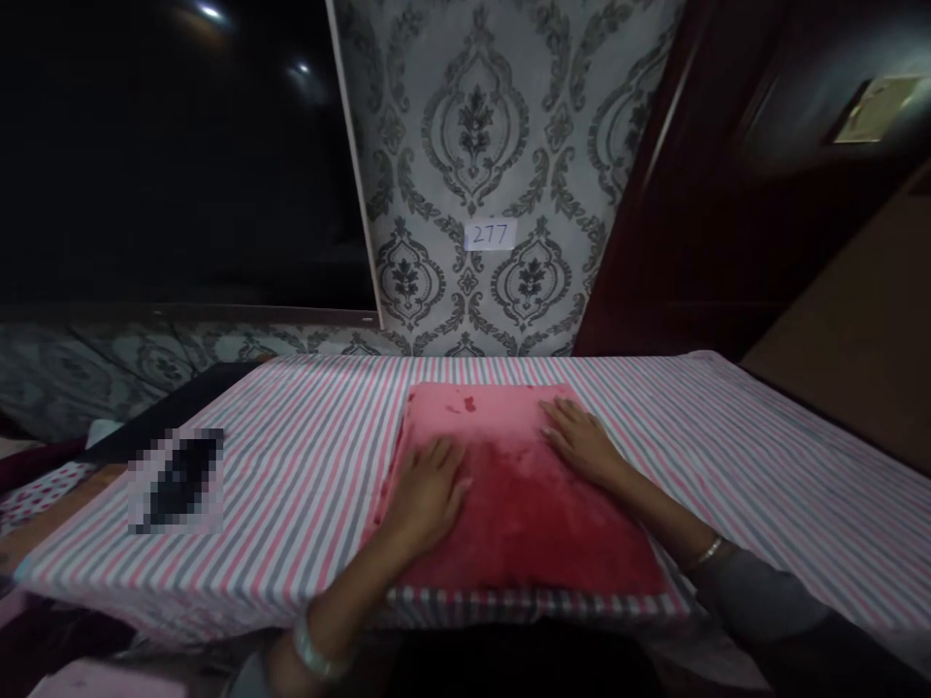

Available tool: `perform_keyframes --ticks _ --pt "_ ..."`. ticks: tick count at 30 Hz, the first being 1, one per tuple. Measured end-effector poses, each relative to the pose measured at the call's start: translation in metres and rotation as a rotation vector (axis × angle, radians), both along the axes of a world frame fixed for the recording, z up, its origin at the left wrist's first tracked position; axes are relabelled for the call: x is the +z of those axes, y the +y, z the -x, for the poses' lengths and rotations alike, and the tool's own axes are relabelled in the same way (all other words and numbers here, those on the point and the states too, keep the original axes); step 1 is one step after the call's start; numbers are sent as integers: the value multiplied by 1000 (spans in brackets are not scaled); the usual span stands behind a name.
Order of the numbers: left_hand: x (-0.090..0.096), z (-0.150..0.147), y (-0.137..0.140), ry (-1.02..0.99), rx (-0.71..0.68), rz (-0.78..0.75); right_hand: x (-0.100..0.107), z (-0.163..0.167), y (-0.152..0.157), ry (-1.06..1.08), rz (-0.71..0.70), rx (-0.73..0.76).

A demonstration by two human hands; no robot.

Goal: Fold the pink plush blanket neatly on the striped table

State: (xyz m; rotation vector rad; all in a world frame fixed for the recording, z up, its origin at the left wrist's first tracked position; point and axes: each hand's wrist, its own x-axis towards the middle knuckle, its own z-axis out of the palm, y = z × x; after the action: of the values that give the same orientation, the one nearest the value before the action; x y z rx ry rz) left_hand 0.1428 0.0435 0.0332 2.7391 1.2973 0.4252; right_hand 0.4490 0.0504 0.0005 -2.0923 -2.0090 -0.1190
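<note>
A folded red and pink cloth lies flat on a table covered with a pink, grey and white striped sheet. My left hand rests palm down on the cloth's left side, fingers spread. On the cloth's upper right part my right hand presses flat, fingers together and pointing left. Neither hand grips anything. A bangle shows on each wrist.
A blurred dark patch sits on the sheet at the left. Behind the table stands a grey patterned wall with a small label reading 277. A dark window is at the left, a dark wooden door at the right.
</note>
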Motion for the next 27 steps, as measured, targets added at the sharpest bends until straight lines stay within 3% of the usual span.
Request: perform_keyframes --ticks 3,5,7,10,13,16,20,27 --pt "27 -36 40 46 -48 54 9 15 -5 -4 -1 2" --pt "34 -57 68 69 -16 52 14 29 -3 6 6 0" --pt "32 -70 92 95 73 43 15 39 0 17 25 -17" --pt "14 -71 116 122 219 34 7 46 1 27 21 -44" --pt "-7 -63 125 99 264 -16 -4 46 0 39 -26 -44" --pt "-16 -59 128 80 303 -54 -9 43 -1 53 -40 -23" --pt "-10 -58 129 65 428 -46 -7 35 4 61 -55 -81" --pt "-2 -49 134 -69 588 111 -7 18 12 204 -41 -390"
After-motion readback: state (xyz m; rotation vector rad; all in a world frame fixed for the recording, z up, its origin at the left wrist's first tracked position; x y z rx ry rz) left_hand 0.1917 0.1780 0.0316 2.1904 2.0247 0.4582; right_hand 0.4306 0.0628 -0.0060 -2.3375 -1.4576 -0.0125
